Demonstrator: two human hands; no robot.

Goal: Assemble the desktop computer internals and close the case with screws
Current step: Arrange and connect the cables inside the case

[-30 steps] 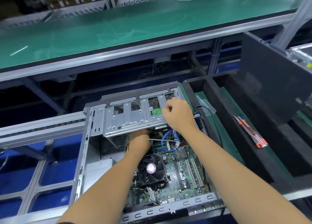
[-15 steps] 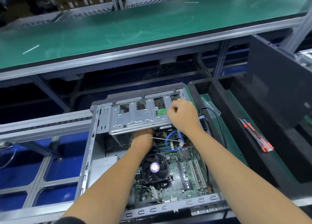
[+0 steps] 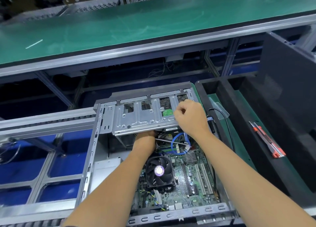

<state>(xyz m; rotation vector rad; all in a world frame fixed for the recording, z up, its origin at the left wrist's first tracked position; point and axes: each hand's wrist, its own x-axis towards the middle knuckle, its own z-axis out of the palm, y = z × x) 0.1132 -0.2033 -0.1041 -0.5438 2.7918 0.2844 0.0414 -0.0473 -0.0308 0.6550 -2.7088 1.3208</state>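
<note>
Barely anything has shifted since a second ago: both hands hold the same posts at the drive cage, and only the view has drifted a touch. And we're deep inside the computer case now, lying open on its side on the worktop. Right hand sits on top of the cage at its right end, fingers curled in a loose fist over the near edge, just beside the green drive board; whether that grip pinches a screw or only the metal lip, I cannot tell. Left hand has gone under the cage, fingers out of sight beneath the plate, so its grip is hidden (propping from below, by the look of it). The cage's long axis runs left to right across the far end of the case, above the motherboard and beyond the CPU fan. My read: the cage is being seated or swung down, right hand guiding from above, left steadying underneath. The blue cable loops right below that near edge, so it could get trapped. Screwdriver waits just right of the right hand, the nearer one to reach it.
</note>
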